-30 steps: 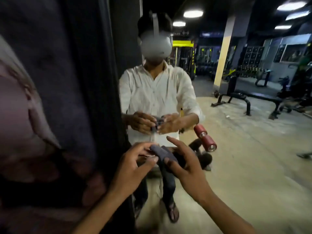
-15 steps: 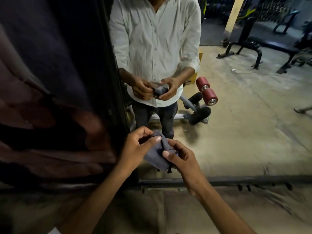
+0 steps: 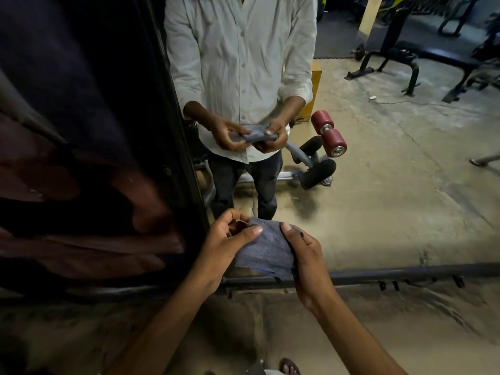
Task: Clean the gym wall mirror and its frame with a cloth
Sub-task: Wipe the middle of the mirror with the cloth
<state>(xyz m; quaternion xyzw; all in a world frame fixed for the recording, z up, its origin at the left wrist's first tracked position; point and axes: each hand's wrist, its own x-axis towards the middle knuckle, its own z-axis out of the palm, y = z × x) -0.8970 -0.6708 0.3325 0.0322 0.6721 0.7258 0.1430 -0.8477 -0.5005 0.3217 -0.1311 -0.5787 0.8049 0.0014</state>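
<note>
A grey-blue cloth [image 3: 263, 250] is held in front of the wall mirror [image 3: 378, 198], just above its dark bottom frame rail [image 3: 405, 274]. My left hand [image 3: 227, 239] pinches the cloth's upper left edge with thumb and fingers. My right hand [image 3: 305, 255] grips its right side, thumb on top. The mirror's dark left frame post [image 3: 176, 147] stands upright to the left of my hands. My reflection [image 3: 240, 63] in the glass shows a white shirt and both hands holding the same cloth.
A dark painted wall [image 3: 75, 158] fills the left. The mirror reflects a bench with red rollers [image 3: 328, 136], a black weight bench [image 3: 422, 58], a pale pillar [image 3: 370, 14] and a concrete floor. Real floor [image 3: 351, 320] lies below the rail; my sandalled foot [image 3: 289, 366] shows at the bottom.
The view has tilted downward, bringing the bottom frame rail and floor into sight. My hands stay on the cloth and have spread it out wider between them.
</note>
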